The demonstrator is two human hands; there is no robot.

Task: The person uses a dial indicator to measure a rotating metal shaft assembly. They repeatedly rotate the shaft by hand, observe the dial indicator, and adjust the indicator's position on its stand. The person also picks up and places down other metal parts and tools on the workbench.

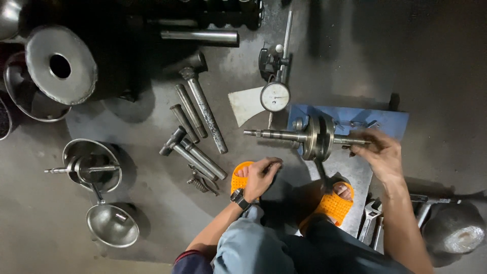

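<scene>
Crankshaft (317, 137): head view, it lies across the blue stand (390, 122) on the dark floor (446, 76), long axis running left to right, twin round webs at the middle, one threaded stub pointing left, the other shaft end pointing right.

Our right hand (380, 152) is at that right-hand shaft end, fingers (361, 143) curled onto the stub; the hand is blurred, so we cannot tell how firm the pinch is, only that it is closed about the shaft tip. The bulk of the crankshaft therefore lies to the left of this grip, along the same line as the fingers.

Our left hand (261, 175) is below and left of the webs, loosely curled, holding nothing we can make out, resting over the orange sandal (240, 177). It is near the left stub but apart from it; the right hand is the one in contact.

A dial gauge (275, 96) stands just above the left shaft. Steel bars (203, 109) lie well to the left.
</scene>
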